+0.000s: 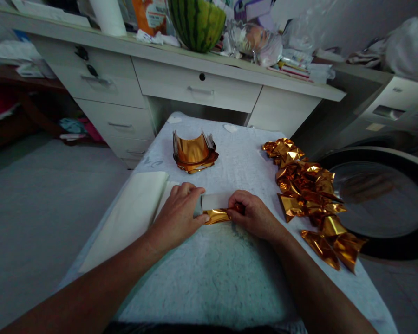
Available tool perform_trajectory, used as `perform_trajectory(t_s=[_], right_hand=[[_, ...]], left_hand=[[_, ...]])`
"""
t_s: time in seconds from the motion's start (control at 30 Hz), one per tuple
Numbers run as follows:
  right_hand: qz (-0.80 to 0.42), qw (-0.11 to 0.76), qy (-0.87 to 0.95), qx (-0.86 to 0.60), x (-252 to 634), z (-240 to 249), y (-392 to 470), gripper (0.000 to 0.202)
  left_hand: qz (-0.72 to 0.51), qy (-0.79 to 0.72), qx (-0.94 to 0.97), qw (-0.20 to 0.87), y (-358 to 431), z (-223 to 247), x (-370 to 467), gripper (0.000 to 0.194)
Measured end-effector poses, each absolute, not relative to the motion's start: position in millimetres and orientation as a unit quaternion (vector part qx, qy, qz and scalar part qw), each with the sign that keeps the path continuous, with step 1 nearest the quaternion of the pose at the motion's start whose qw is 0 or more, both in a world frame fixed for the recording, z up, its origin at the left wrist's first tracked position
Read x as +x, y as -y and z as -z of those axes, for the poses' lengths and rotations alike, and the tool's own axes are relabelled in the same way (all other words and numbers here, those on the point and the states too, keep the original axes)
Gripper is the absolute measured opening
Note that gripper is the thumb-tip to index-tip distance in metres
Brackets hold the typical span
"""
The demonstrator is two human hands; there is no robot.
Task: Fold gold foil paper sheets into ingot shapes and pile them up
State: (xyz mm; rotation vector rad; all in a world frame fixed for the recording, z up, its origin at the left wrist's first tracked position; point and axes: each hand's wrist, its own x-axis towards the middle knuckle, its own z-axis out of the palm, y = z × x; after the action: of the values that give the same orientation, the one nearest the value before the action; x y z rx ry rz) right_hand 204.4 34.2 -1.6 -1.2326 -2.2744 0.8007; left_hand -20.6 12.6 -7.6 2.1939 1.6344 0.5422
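Observation:
On the cloth-covered table, a strip of shiny gold foil [216,216] lies between my hands, with a white paper-like piece [216,201] along its far side. My left hand [183,208] is closed at the left end, thumb pressing the foil and fingers around a greyish part that is mostly hidden. At the other end, my right hand [252,213] pinches the foil, which bunches darkly under its fingers. Beyond them stands a curved stack of gold foil sheets [193,150]. Several twisted gold foil pieces [306,181] lie heaped on the right.
White paper sheets [132,199] lie at the table's left side. A white desk [198,88] with drawers stands behind, holding a cut watermelon [197,23] and clutter. At the right, a washing machine's round door [379,199] hangs beside the table edge.

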Motion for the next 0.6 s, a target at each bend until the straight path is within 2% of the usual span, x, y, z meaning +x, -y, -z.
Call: perform_trajectory(t_s=[0.27,0.37,0.6], right_hand=[[-0.278,0.210,0.826,-0.444,203.1,1.0,-35.0,0.012],[-0.277,0.209,0.827,-0.443,203.1,0.8,-35.4,0.011],[-0.289,0.207,0.825,-0.440,203.4,0.5,-33.8,0.012]], left_hand=[[-0.177,-0.597,0.760,0.185,-14.3,5.7,-19.6,0.042],[-0.180,-0.610,0.752,0.174,-12.7,4.9,-18.9,0.044],[-0.188,-0.590,0.750,0.231,-11.1,2.8,-15.4,0.049]])
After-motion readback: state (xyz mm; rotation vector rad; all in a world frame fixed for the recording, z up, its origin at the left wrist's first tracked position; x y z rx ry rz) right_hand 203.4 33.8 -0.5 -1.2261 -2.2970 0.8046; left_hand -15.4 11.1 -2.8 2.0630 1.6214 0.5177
